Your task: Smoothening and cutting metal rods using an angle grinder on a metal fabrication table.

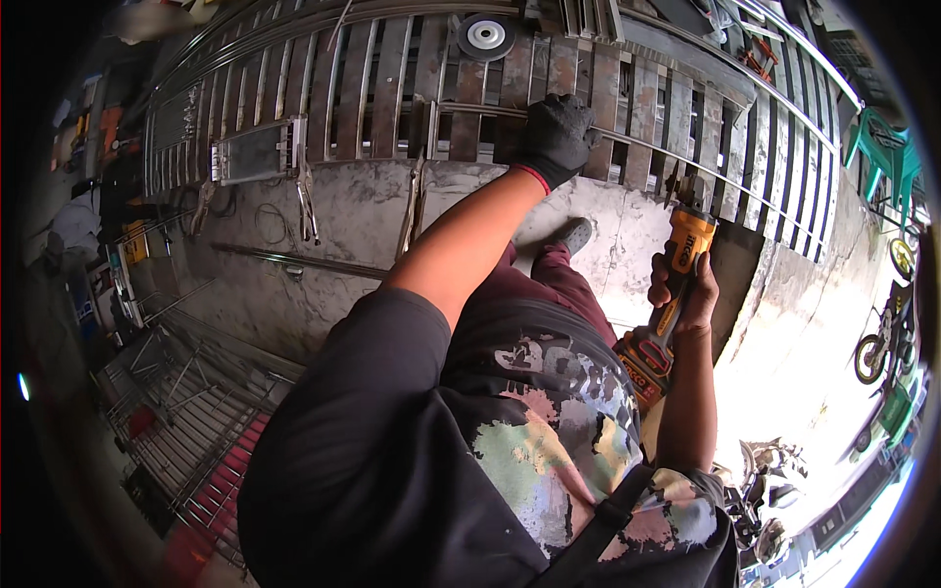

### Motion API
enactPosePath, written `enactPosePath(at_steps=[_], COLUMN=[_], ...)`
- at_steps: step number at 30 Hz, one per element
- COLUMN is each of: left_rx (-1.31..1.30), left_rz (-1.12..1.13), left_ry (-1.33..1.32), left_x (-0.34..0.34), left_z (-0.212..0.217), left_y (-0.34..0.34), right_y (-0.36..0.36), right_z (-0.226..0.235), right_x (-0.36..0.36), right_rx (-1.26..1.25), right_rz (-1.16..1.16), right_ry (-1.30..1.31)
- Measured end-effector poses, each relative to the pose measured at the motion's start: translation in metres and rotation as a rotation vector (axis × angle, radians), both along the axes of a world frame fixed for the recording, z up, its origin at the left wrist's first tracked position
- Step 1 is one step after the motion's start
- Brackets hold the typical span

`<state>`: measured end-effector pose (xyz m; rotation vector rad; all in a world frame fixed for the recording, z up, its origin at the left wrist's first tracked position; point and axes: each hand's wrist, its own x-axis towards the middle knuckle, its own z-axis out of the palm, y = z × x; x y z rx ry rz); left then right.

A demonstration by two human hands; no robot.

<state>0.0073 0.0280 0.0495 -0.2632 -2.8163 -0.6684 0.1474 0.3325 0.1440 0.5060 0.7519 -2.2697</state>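
Note:
My left hand [559, 137], in a black glove with a red cuff, is closed around a long thin metal rod [637, 146] lying across the slatted metal workbench [368, 88]. In my bare right hand [694, 294] is an orange and black cordless angle grinder [692, 231], its battery end toward my body. The grinder's head is up at the bench's near edge, close to the rod. I cannot tell whether its disc touches the rod.
A round abrasive disc [486, 37] lies on the far slats. Locking pliers [307, 201] hang at the bench's near edge beside a rectangular metal piece [253, 157]. Metal racks [196, 421] stand at lower left. A green plastic chair [887, 152] is at far right.

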Motion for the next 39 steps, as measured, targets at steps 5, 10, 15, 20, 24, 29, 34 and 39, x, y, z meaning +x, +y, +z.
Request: enactPosePath(at_steps=[5, 10, 15, 20, 24, 29, 34, 39], left_rx=[0.052, -0.042, -0.043, -0.033, -0.026, -0.057, -0.105, -0.038], left_rz=[-0.045, -0.011, -0.035, -0.004, -0.056, -0.128, -0.087, -0.107], left_ry=[0.028, 0.083, 0.021, 0.036, 0.030, 0.020, 0.024, 0.038], left_x=[0.001, 0.004, 0.002, 0.000, 0.001, 0.003, 0.007, 0.003], left_z=[-0.009, -0.009, -0.009, -0.013, -0.013, -0.011, -0.007, -0.016], left_y=[-0.015, -0.013, -0.015, -0.019, -0.028, -0.029, -0.022, -0.023], right_y=[-0.006, -0.005, -0.009, -0.018, -0.032, -0.029, -0.032, -0.026], right_z=[0.018, 0.017, 0.022, 0.012, 0.025, 0.014, 0.017, 0.010], right_x=[-0.003, -0.007, -0.011, -0.019, -0.029, -0.031, -0.029, -0.032], right_rx=[0.265, 0.468, 0.733, 0.618, 0.703, 0.770, 0.787, 0.803], right_rz=[-0.003, -0.049, 0.050, 0.007, 0.056, 0.105, 0.127, 0.119], right_ry=[-0.038, -0.024, 0.195, 0.152, 0.190, 0.199, 0.153, 0.136])
